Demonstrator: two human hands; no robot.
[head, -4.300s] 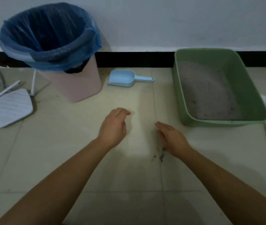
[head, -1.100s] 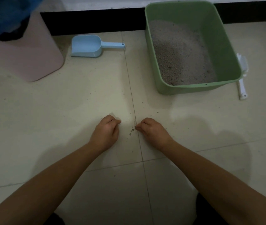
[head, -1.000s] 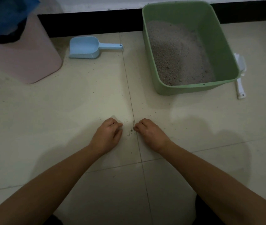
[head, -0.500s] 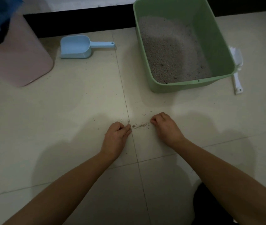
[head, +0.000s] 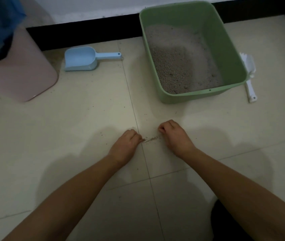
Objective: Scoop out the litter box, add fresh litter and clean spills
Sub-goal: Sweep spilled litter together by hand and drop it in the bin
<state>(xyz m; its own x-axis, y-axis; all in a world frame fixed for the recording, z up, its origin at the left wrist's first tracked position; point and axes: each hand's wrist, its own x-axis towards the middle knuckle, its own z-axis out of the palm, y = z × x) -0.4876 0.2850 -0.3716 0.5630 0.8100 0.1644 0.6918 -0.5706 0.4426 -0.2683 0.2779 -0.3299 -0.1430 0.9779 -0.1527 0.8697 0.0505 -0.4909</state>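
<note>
Spilled litter (head: 151,139) between left hand (head: 125,146), touching it, and right hand (head: 175,137); both grips clenched.

Scoop (head: 80,58) lies left of litter box (head: 232,54), spilled litter (head: 151,139) before both

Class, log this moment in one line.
spill cleanup | left hand curled at litter streak | right hand curled beside it | blue scoop idle

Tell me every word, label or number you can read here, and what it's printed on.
None can be read. The green litter box, the blue scoop, the pink bin and the white tool beside the box show no lettering in this dim picture.
</note>
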